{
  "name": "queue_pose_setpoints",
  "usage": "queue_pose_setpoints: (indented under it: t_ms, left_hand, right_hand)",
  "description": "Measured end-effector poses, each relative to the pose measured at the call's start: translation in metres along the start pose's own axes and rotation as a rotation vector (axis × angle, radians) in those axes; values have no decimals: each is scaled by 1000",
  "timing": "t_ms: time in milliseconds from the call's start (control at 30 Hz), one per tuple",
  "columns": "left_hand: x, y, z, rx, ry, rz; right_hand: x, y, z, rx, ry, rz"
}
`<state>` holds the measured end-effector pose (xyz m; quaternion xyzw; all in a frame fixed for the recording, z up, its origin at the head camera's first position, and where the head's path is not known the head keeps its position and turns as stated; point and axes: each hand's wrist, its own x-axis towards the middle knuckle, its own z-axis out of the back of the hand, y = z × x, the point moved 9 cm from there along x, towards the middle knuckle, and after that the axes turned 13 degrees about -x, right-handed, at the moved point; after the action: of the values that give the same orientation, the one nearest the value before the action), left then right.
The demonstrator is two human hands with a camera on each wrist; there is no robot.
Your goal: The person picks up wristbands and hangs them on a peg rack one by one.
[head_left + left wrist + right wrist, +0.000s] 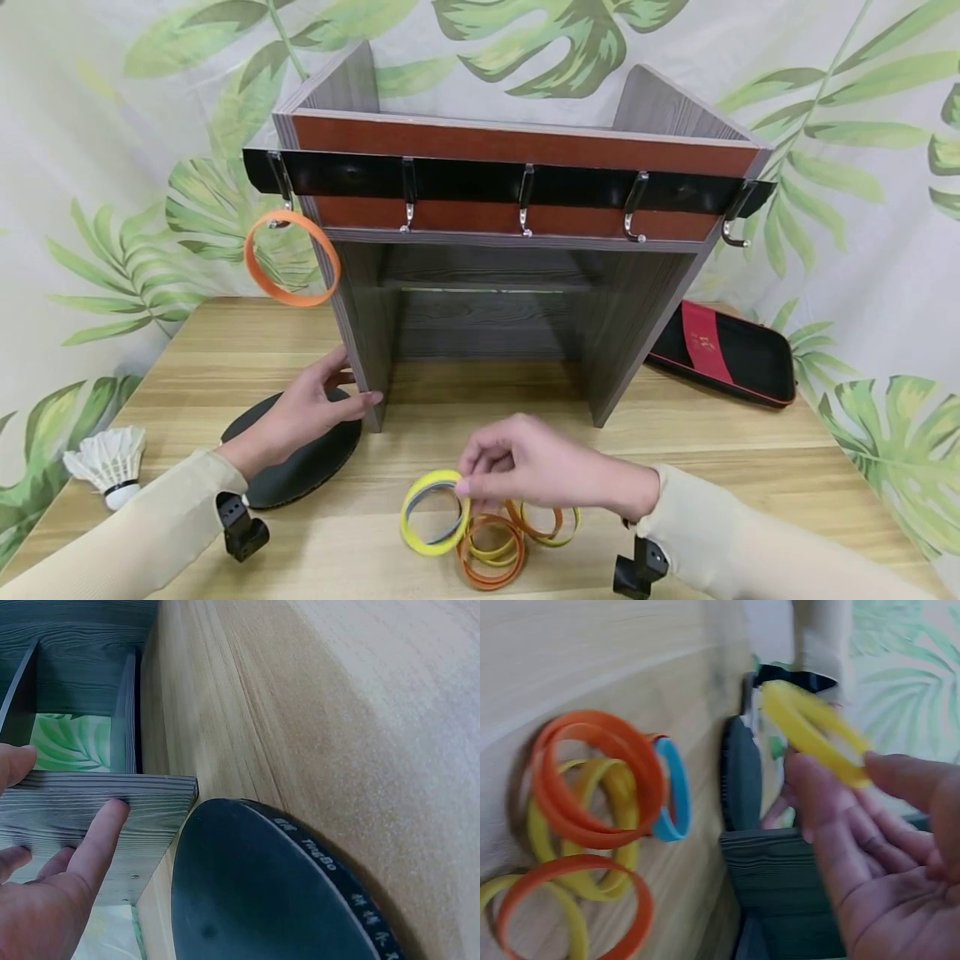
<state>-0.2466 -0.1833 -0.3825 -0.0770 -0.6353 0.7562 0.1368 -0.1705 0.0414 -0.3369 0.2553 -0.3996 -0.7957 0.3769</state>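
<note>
A yellow silicone wristband is pinched between the thumb and fingers of my right hand, raised off the table as the right wrist view shows. Below it lies a loose pile of orange wristbands, yellow ones and a blue wristband. My left hand holds the left side panel of a grey wooden shelf, thumb over the front edge and fingers on the outer face. An orange wristband hangs on the leftmost hook of the black hook rail along the shelf's front.
Beside my left hand lies a black table tennis paddle, close to the shelf's foot. A shuttlecock rests at the table's left edge. Right of the shelf is a black case with a red band. A leaf-patterned cloth hangs behind.
</note>
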Motion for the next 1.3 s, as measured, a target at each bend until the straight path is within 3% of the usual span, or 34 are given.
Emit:
queue_pose_setpoints:
  t_ms: [167,433,633,1067,1300]
  left_hand:
    - [1,0,-1,-5,3,-4]
    - [-1,-1,0,6,0,-4]
    - [-1,-1,0,-16,6,2]
    - [1,-2,-1,-25,14,3]
    - [0,-2,0,-35,16,0]
  right_hand:
    - [8,12,24,232,-113,32]
    - [12,48,67,375,-302,104]
    - [15,68,88,479,-441,164]
    - [22,89,101,589,-548,258]
    - [26,83,102,598,-586,211]
